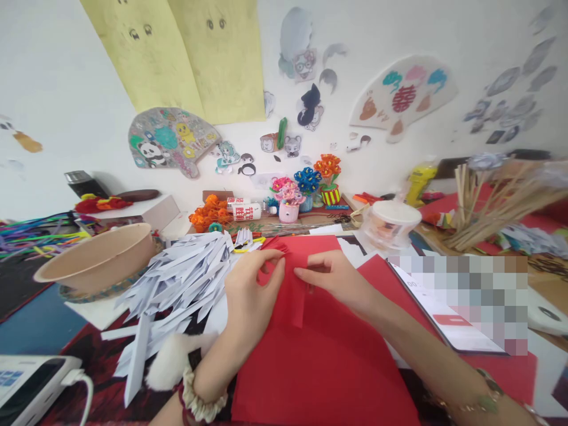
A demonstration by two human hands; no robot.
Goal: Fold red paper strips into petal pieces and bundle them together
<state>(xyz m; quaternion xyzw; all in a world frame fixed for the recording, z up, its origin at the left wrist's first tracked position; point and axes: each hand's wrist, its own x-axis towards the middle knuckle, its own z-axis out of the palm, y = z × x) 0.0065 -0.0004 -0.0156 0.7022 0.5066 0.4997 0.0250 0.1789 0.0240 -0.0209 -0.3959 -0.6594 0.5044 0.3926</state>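
A large red paper sheet lies on the table in front of me, its far end gathered into pleats. My left hand pinches the folded red paper near its top, fingers closed on it. Facing it, my right hand pinches the same fold from the right, the two sets of fingertips a short gap apart. A narrow folded strip of the red paper hangs down between my hands. A white scrunchie sits on my left wrist and a bracelet on my right.
A heap of white paper strips lies left of my hands, beside a tan paper bowl. Behind stand small craft flower pots, a white lidded tub and wooden sticks. A power bank with cable is near left.
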